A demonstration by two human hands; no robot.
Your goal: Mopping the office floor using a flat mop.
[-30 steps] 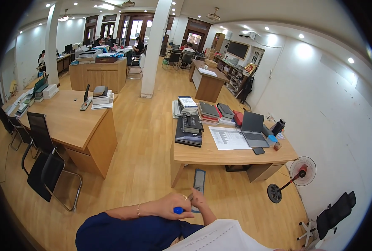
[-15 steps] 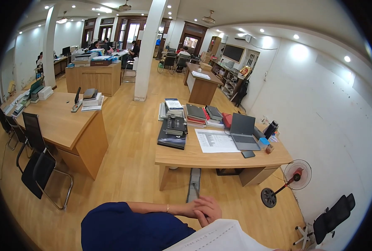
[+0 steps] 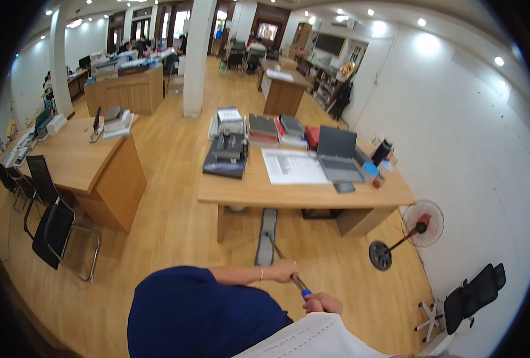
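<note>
A flat mop's grey pad (image 3: 266, 241) lies on the wooden floor, its far end reaching the space under the front edge of the desk (image 3: 300, 194). From the pad a thin pole (image 3: 278, 253) slopes up toward me. My left hand (image 3: 283, 271), with a bracelet at its wrist, is closed round the pole's middle. Higher up, beside a blue collar (image 3: 306, 293) on the pole, my right hand (image 3: 323, 303) is closed round the end. White cloth in front of me partly covers my right hand.
On the desk are books (image 3: 229, 146), a paper sheet (image 3: 291, 167), a laptop (image 3: 337, 158) and a phone (image 3: 345, 187). A standing fan (image 3: 420, 225) and an office chair (image 3: 467, 301) are at right. A black chair (image 3: 53, 232) stands by another desk (image 3: 92, 161) at left.
My hands, close together before, are now apart along the pole, which shows more fully. The view has shifted, so the desk and the mop pad appear higher in the picture.
</note>
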